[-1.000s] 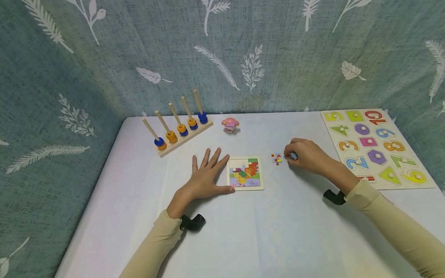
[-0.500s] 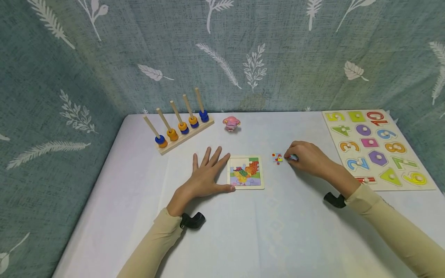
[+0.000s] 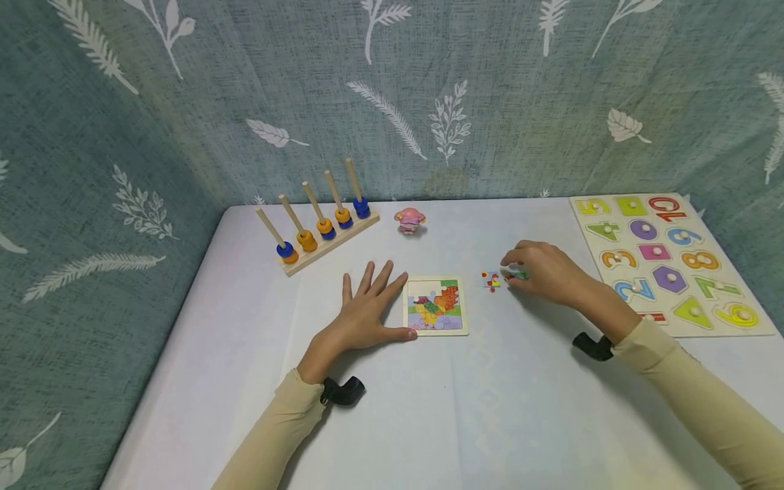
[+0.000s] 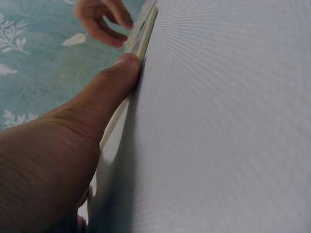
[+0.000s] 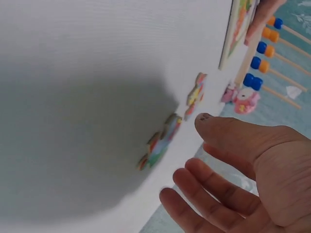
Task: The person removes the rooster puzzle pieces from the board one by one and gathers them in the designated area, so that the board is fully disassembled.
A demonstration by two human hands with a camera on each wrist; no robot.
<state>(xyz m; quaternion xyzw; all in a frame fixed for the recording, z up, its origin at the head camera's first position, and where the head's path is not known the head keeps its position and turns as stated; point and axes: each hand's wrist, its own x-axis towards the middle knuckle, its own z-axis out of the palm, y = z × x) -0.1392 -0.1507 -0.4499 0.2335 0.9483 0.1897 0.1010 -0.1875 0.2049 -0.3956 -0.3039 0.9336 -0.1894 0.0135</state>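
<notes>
A small square jigsaw tray (image 3: 433,334) with a chicken picture lies mid-table, partly filled; bare backing shows at its upper left. Spread flat beside it, my left hand (image 3: 363,318) touches its left side with index finger and thumb. In the left wrist view the thumb (image 4: 114,80) presses along the tray's edge. Right of the tray lies a loose jigsaw piece (image 3: 491,280). My right hand (image 3: 546,271) hovers over more jigsaw pieces (image 5: 160,141), mostly hidden from the head view. The right wrist view shows its thumb and loosely bent fingers parted, holding nothing.
A wooden peg abacus (image 3: 333,248) with blue and orange rings stands at the back left. Near it is a pink toy figure (image 3: 410,220). A number and shape puzzle board (image 3: 664,265) lies at the right, close by the right forearm.
My right thumb and fingertips have parted above the jigsaw pieces, after being close together around one. The left hand has stayed at the tray. The head view has shifted slightly.
</notes>
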